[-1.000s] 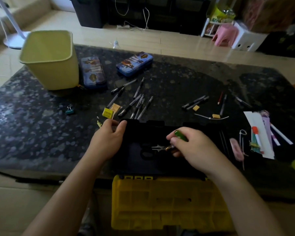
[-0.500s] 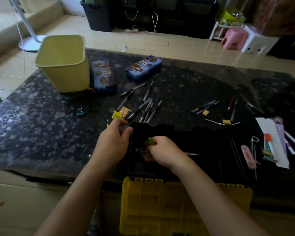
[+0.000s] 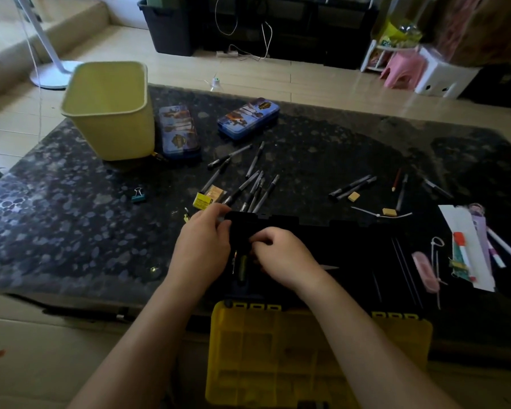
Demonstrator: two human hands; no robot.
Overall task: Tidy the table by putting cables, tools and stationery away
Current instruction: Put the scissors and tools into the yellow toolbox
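Toolbox (image 3: 351,249) under left hand (image 3: 201,250), right hand (image 3: 282,256)

- The right hand (image 3: 281,255) is travelling leftward over the toolbox (image 3: 351,246). A second ago it was at the middle, and now it is arriving at the left end, close beside the left hand (image 3: 201,246).
- The green-handled tool (image 3: 242,265), which was sticking out of the right fist before, is now lying in the left end of the toolbox, in the gap between the two hands.
- The right fingers are curling just right of the tool and seem to be letting go of it, though the dark box makes this hard to tell.
- A thin metal tip (image 3: 331,266) is showing beside the right wrist, where none showed a second ago.
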